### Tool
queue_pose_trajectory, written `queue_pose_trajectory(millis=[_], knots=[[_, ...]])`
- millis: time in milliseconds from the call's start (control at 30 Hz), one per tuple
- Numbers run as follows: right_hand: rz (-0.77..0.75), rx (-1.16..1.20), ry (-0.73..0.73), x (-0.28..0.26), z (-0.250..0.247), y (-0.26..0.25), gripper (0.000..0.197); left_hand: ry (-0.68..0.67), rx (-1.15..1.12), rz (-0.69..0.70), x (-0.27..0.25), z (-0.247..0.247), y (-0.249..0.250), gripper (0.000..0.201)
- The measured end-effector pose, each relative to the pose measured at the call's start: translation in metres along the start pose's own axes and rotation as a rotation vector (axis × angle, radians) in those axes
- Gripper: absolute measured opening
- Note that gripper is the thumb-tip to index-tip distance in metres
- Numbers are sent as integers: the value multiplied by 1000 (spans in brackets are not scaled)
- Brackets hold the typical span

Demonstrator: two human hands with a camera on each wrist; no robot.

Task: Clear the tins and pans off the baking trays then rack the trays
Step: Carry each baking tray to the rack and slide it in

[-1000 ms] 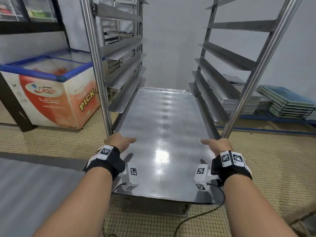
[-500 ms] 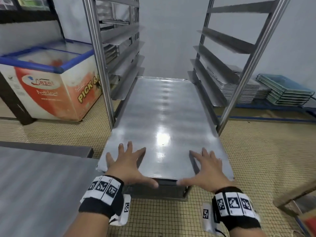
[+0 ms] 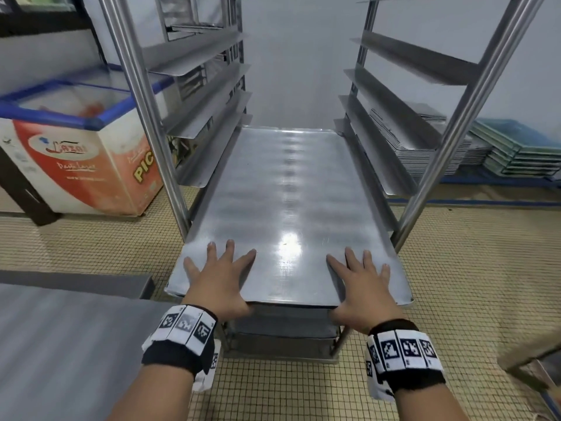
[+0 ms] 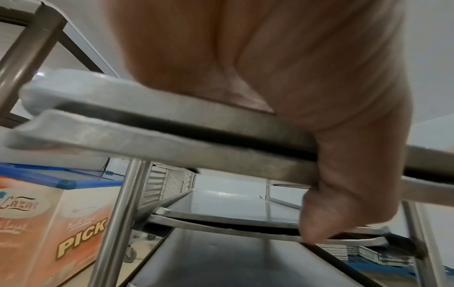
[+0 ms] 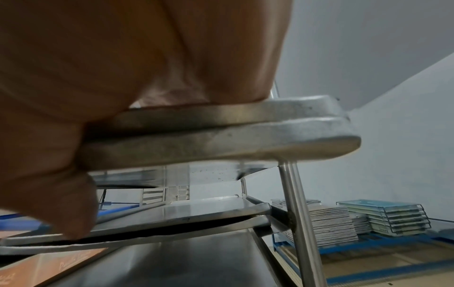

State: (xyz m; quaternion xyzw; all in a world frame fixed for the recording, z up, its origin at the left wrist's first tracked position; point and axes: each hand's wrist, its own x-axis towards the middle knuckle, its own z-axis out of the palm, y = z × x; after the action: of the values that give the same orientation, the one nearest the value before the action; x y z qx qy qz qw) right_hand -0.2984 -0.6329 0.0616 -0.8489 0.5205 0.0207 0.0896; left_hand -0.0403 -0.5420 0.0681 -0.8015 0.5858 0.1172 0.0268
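i see my left hand [image 3: 219,279] lying on the near left part of the top tray [image 3: 285,208], fingers [image 3: 229,249] spread and flat on the metal, while the thumb hooks down over the near edge. the left wrist view shows that thumb [image 4: 343,194] wrapped across the edges of two stacked trays [image 4: 172,139], so the hand clamps on them, palm above and thumb below. my right hand [image 3: 364,284] mirrors it on the near right part of the same tray, fingers splayed flat, thumb curled under the near rim; in the right wrist view the thumb [image 5: 61,194] presses against the stacked edges there [image 5: 221,147].

the top tray sits between the rack's [image 3: 145,110] two front posts, resting on a low pair of side rails, its far end deep inside the rack and its near end sticking out toward me. its surface is bare and shiny. lower down in the rack another pair of trays [image 4: 233,219] lies on a lower level, the under one bent.

to the left stands a chest freezer [image 3: 76,153] with a blue rim. at near left is a steel table [image 3: 60,344]. on the far right, by the wall, sit piles of flat trays [image 3: 425,147] and a stack of teal-topped trays [image 3: 522,150] on a blue platform.
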Motion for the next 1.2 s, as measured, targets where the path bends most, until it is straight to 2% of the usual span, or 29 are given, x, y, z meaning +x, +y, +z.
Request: queue_pose_trajectory(millis=[300,733,933,1033,1100,1200], knots=[[-66,0,49,77,-20,11,94,-8,-15,7,72,-33,0,113],[-78,3,37,164,-33,24,87,-18,4,-13,153,-60,6,108],[-85,-18,65,183,-39,27,80,1,-25,-16,168,-67,7,98],[-77,-31,71,187,-38,26,78,46,64,5,168,-65,10,87],[-70,-50,73,188,-38,25,78,50,120,6,168,-60,12,87],[-94,-106,109,182,-37,23,69,90,124,-1,158,-51,14,76]])
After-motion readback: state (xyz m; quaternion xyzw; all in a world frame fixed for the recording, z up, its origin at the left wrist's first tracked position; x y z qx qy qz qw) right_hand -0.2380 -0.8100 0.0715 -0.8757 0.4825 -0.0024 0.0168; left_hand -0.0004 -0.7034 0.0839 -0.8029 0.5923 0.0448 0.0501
